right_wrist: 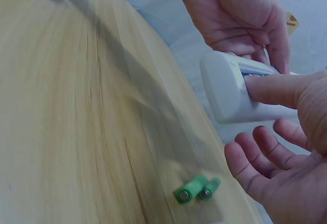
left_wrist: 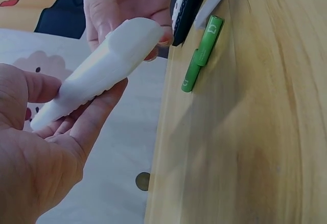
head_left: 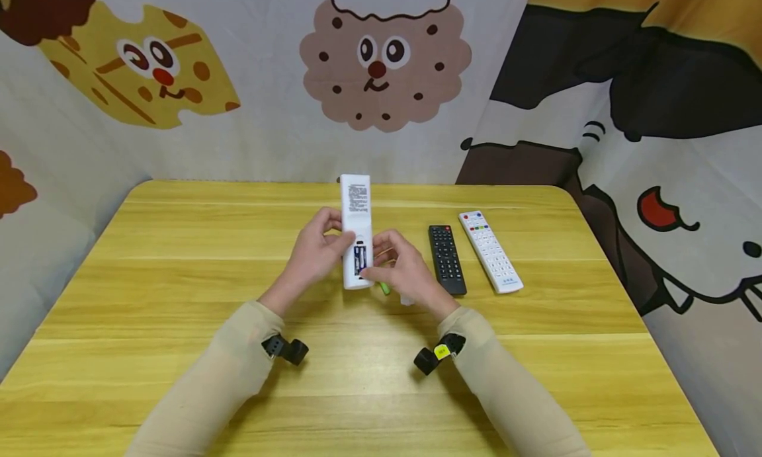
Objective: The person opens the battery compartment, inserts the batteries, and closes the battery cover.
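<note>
A white remote control (head_left: pixel 357 202) is held up, its printed back toward the head view and its battery compartment uncovered. My left hand (head_left: pixel 314 250) grips it from the left, thumb on the back and fingers behind. Inside the compartment lie dark and silvery batteries (head_left: pixel 360 253). My right hand (head_left: pixel 409 268) presses its straight thumb into the lower end of the compartment. In the right wrist view its other fingers (right_wrist: pixel 250 170) spread beneath the remote, apart from it. Green batteries (left_wrist: pixel 203 50) lie side by side on the table below.
A black remote (head_left: pixel 448 258) and another white remote (head_left: pixel 490 252) lie face up to the right. Partly hidden by my right wrist is a small white piece (head_left: pixel 407 301). The wooden table (head_left: pixel 178 258) ends at a printed cloth (head_left: pixel 268 146) behind.
</note>
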Demonstrator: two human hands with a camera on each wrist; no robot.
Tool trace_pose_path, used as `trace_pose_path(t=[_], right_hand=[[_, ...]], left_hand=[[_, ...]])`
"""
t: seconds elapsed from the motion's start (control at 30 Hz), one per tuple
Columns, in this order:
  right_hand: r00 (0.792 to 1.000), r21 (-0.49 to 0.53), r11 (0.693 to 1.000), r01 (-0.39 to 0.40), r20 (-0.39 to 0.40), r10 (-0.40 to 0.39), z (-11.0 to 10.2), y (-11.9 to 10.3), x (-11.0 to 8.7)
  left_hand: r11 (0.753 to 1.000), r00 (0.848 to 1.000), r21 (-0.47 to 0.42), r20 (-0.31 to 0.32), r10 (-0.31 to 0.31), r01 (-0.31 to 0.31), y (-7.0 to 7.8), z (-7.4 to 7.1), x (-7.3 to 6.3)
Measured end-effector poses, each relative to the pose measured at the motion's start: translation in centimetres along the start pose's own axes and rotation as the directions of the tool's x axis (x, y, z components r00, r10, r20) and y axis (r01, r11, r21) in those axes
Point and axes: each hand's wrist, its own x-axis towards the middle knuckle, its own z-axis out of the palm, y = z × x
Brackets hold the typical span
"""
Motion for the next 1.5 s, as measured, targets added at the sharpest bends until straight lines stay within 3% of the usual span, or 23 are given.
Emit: trace_pose_path(t=[0.23, 0.57, 1.2, 1.5], right_hand=[[1.0, -0.081, 0.997, -0.009, 0.024, 0.011, -0.9, 0.0, -0.2], [0.999, -0.2, 0.98, -0.014, 0.03, 0.02, -2.0, 0.3, -0.5], [0.997, -0.409, 0.911, -0.055, 0.028, 0.073, -2.9, 1.2, -1.3], [0.996, -0.45, 0.891, -0.063, 0.031, 0.086, -3.1, 1.5, -1.4]], left_hand=[[0.999, 0.999, -0.019, 0.006, -0.039, 0.039, -0.3, 0.0, 0.3], [0.998, 0.999, -0.024, 0.003, -0.049, 0.049, -0.2, -0.1, 0.3], [0.997, 0.997, -0.024, 0.008, -0.076, 0.076, -0.3, -0.5, 0.2], [0.997, 0.997, -0.023, 0.005, -0.078, 0.078, -0.6, -0.6, 0.2]])
